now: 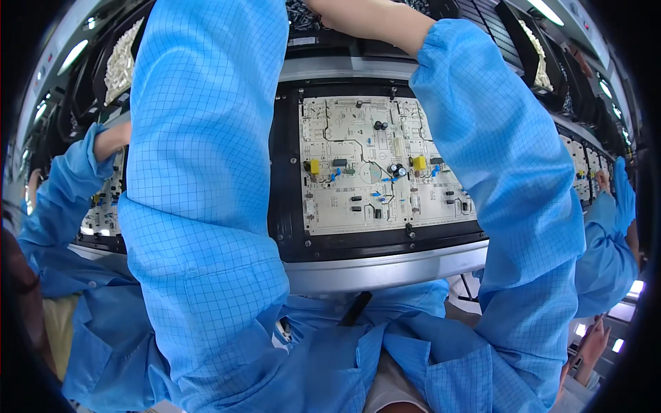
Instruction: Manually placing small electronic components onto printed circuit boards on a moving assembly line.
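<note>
A white circuit board [350,193] lies flat in a black frame [286,193] in front of me. Yellow, blue and black components stand on it. Both my arms reach over it in blue gridded sleeves. The left sleeve runs out past the top edge, so my left hand is out of sight. At the top edge, my right hand [354,15] is by a bin of small dark parts [303,19]. Its fingers are cut off by the edge, and whatever they hold cannot be seen. Neither arm touches the board visibly; my right sleeve hides its right part.
A metal rail [385,270] runs along the near side of the frame, and another rail [344,67] along the far side. Co-workers in blue sleeves [62,175] [606,241] work at boards on both sides. Bins of pale parts [122,63] stand further off.
</note>
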### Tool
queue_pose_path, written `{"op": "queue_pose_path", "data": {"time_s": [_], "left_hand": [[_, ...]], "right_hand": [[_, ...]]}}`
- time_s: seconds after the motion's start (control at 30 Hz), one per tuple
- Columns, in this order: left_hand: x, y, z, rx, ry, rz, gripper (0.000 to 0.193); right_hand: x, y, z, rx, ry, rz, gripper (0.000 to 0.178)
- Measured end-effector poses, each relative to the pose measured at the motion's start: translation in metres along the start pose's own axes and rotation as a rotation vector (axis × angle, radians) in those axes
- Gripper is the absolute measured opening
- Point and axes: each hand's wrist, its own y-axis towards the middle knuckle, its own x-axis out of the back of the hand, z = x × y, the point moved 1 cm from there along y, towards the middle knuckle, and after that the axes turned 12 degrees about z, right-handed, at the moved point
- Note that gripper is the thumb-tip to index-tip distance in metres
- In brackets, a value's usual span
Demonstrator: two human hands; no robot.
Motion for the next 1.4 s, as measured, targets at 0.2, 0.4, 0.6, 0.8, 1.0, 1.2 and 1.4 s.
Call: {"op": "queue_pose_path", "data": {"time_s": [0.2,0.4,0.6,0.8,1.0,1.2,1.4], "left_hand": [[0.024,-0.016,0.015,-0.1,-0.093,0.149,0.02],[0.022,-0.012,0.017,-0.22,-0.171,0.1,0.018],[0.019,-0.022,0.017,-0.152,-0.259,-0.091,0.019],[0.049,-0.044,-0.036,-0.457,-0.331,0.061,0.025],[0.073,-0.086,-0.089,-0.55,-0.351,0.671,0.022],[0.018,-0.119,-0.069,-0.442,-0.368,0.963,0.019],[-0.014,-0.155,-0.058,-0.54,-0.47,0.92,0.018]], "right_hand": [[0.06,-0.071,0.041,-0.018,0.271,-0.194,0.009],[0.046,-0.183,0.039,-0.254,0.282,-0.187,0.018],[0.015,-0.246,0.048,-0.5,0.572,-0.238,0.018],[-0.022,-0.258,0.037,-0.554,0.637,-0.297,0.018],[-0.032,-0.273,0.031,-0.594,0.557,-0.311,0.02],[-0.036,-0.27,0.039,-0.527,0.542,-0.303,0.021],[-0.035,-0.271,0.046,-0.478,0.507,-0.325,0.02]]}}
